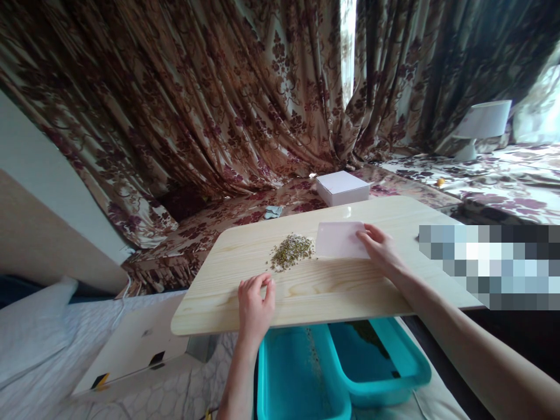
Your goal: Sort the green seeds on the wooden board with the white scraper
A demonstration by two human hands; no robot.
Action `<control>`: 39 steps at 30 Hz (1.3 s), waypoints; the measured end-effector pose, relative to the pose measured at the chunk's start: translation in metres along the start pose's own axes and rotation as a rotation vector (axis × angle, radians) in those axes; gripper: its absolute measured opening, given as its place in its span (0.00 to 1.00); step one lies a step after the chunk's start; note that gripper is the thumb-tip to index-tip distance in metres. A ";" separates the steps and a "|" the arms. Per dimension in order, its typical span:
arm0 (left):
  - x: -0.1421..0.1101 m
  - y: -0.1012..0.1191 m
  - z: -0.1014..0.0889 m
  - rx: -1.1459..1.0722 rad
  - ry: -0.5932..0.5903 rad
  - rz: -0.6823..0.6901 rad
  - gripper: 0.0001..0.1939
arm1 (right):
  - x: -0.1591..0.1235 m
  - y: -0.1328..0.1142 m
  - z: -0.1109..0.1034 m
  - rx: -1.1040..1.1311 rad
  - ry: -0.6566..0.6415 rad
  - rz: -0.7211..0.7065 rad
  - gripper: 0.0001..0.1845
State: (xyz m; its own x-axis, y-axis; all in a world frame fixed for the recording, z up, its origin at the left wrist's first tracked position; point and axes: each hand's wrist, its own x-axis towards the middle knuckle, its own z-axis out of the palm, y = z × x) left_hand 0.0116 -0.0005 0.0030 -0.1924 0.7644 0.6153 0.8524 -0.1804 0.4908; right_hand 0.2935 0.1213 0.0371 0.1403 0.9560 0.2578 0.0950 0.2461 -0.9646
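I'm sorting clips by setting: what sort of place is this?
Probably a room in a home, perhaps a bedroom: patterned curtains hang behind, a white lamp stands at the right, and what looks like a pillow lies at the left.

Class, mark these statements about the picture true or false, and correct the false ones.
1. The right hand holds a pale sheet. True.
2. The left hand also grips the pale sheet. False: it is apart from it, nearer the person than the pile.
3. The pile lies on the table. True.
4. The white box stands on the table. False: it is beyond the table's far edge.
5. The lamp has a white shade. True.
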 end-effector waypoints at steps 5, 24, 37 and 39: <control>0.000 0.000 0.000 -0.001 0.000 0.000 0.11 | 0.000 0.000 0.007 0.042 -0.045 -0.020 0.16; 0.000 0.002 -0.001 -0.002 -0.005 0.005 0.11 | 0.000 0.000 0.014 0.086 -0.118 -0.068 0.19; 0.000 0.002 -0.001 -0.004 0.004 0.008 0.10 | -0.002 0.001 0.010 0.047 -0.123 -0.090 0.18; 0.000 0.002 -0.001 -0.004 0.005 0.005 0.10 | -0.002 0.001 0.010 0.049 -0.117 -0.089 0.18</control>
State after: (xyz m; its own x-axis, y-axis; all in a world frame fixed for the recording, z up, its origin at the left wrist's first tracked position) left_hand 0.0126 -0.0014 0.0050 -0.1905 0.7602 0.6211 0.8514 -0.1871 0.4901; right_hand 0.2834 0.1216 0.0348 0.0177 0.9415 0.3364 0.0537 0.3351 -0.9406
